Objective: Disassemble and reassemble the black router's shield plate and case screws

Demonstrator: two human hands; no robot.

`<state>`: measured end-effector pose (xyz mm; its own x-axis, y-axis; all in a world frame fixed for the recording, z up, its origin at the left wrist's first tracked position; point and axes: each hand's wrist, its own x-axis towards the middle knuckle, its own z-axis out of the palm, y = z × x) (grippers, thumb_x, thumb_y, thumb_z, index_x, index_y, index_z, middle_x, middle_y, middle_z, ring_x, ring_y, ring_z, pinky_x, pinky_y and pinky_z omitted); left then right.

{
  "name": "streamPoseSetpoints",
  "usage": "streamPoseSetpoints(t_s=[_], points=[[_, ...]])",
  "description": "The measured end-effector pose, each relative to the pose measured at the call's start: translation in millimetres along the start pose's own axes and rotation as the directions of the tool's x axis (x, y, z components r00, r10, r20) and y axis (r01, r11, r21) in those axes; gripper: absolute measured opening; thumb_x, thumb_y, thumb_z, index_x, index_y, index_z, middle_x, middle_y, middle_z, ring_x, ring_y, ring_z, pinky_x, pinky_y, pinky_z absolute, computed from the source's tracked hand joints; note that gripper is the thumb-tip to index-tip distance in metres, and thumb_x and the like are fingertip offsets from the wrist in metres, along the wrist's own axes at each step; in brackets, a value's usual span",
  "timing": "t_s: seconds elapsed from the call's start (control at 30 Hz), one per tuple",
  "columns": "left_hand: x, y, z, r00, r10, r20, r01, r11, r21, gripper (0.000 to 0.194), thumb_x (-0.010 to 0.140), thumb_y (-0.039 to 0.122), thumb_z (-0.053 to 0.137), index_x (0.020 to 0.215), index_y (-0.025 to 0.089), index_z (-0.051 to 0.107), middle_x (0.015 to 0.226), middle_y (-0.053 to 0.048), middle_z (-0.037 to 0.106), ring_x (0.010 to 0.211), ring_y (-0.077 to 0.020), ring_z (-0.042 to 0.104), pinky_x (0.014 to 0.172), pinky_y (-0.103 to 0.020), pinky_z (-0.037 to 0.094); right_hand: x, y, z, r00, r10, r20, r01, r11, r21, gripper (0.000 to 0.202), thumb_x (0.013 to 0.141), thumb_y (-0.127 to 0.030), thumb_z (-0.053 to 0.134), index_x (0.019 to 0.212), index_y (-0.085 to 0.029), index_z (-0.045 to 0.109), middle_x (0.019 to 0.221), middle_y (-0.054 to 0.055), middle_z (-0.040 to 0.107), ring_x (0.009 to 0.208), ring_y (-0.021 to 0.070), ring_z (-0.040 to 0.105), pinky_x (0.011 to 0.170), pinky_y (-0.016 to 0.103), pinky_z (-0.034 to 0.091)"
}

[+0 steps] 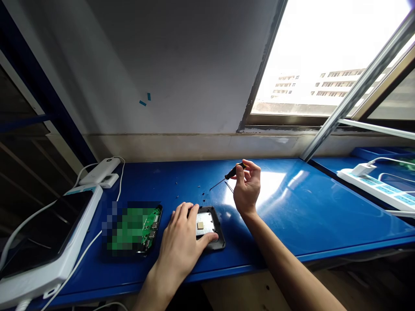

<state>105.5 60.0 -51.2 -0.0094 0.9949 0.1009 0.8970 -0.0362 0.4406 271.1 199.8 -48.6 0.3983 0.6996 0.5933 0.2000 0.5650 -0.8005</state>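
Note:
A black plastic case part (pixel 221 235) with a silvery plate (pixel 207 219) and a small tan square (pixel 200 225) inside lies on the blue table. My left hand (pixel 183 233) rests over its left side, fingers and thumb spread across it. My right hand (pixel 248 188) is closed around the dark handle of a screwdriver (pixel 231 174), whose thin shaft slants down left, its tip by several small dark bits (pixel 203 194). Thin dark tweezers or a similar tool (pixel 228 186) show beside the right hand. Left of my left hand is a green circuit board (pixel 147 229), partly pixelated, in a black shell.
On the left stand a white device with a black screen (pixel 52 229) and a white box (pixel 100 170) with cables. A white power strip (pixel 378 188) and a blue tray (pixel 382 152) are at the right, behind a metal frame (pixel 343 99). The blue table's front edge (pixel 233 270) runs below my hands.

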Motion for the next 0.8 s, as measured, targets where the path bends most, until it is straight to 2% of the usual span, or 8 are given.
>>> streamPoseSetpoints(t_s=[0.1,0.3,0.5,0.8], points=[[2.6,1.2,10.0,0.997,0.055,-0.051,-0.054,0.998,0.032,0.068,0.086,0.052,0.072,0.142,0.017,0.055,0.150,-0.014,0.055,0.145,-0.0360,0.044,0.120,-0.055,0.038,1.6,-1.4,-0.9,0.998,0.061,-0.003,-0.061,0.998,0.027,0.033,0.093,-0.048,0.062,0.115,-0.023,0.059,0.091,0.000,0.058,0.070,0.0131,0.066,0.058,0.028,0.061],[2.8,-4.5,26.7,0.992,0.101,-0.079,-0.100,0.995,0.015,0.068,0.082,0.058,0.072,0.136,0.019,0.059,0.152,-0.015,0.054,0.144,-0.0368,0.046,0.121,-0.058,0.035,0.4,-3.1,-0.7,0.980,0.190,0.050,-0.194,0.976,0.095,0.034,0.089,-0.048,0.064,0.110,-0.021,0.059,0.090,0.000,0.056,0.068,0.0129,0.065,0.046,0.023,0.058],[0.8,-5.9,25.7,0.989,0.132,-0.074,-0.130,0.991,0.028,0.062,0.083,0.062,0.069,0.130,0.022,0.063,0.150,-0.013,0.056,0.144,-0.0362,0.047,0.122,-0.058,0.033,-3.6,-7.3,1.3,0.970,0.204,0.134,-0.218,0.971,0.097,0.033,0.088,-0.048,0.065,0.106,-0.021,0.061,0.083,-0.003,0.054,0.059,0.0116,0.063,0.039,0.020,0.053],[-1.6,-8.8,27.1,0.987,0.140,-0.076,-0.139,0.990,0.025,0.056,0.082,0.063,0.070,0.125,0.027,0.066,0.151,-0.011,0.055,0.144,-0.0383,0.045,0.121,-0.061,0.033,-6.3,-6.3,3.0,0.961,0.205,0.184,-0.223,0.971,0.085,0.032,0.088,-0.048,0.065,0.105,-0.021,0.060,0.082,-0.003,0.053,0.058,0.0107,0.062,0.038,0.020,0.052]])
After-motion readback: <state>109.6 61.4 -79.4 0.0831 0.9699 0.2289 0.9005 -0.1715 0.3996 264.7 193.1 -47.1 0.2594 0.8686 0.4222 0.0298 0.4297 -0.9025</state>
